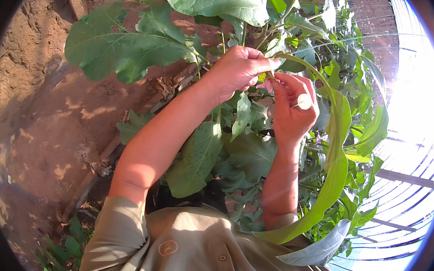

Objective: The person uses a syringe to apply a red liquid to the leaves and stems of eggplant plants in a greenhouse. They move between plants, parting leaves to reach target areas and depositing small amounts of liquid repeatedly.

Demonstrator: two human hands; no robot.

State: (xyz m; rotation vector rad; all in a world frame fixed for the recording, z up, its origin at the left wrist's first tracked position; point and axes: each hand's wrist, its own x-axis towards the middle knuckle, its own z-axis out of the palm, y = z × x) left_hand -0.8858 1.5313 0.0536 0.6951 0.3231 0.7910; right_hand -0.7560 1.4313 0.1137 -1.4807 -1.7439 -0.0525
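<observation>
Leafy plants that look like eggplants surround my arms. My left hand [239, 70] pinches between thumb and forefinger at the flower stalk of a pink-purple flower [265, 85], beside a bent leaf stem. My right hand [296, 107] meets it from the right, its thumb and fingertip at the same flower; the exact grip there is partly hidden by the fingers. Tucked among the curled fingers of my right hand is a thin stick with a round white end [304, 101].
A long curved leaf [336, 157] arches close to the right of my right arm. Broad leaves [129, 50] spread above my left forearm. Bare soil [64, 126] lies on the left. At right, thin cords [395, 213] run before a glaring bright covering.
</observation>
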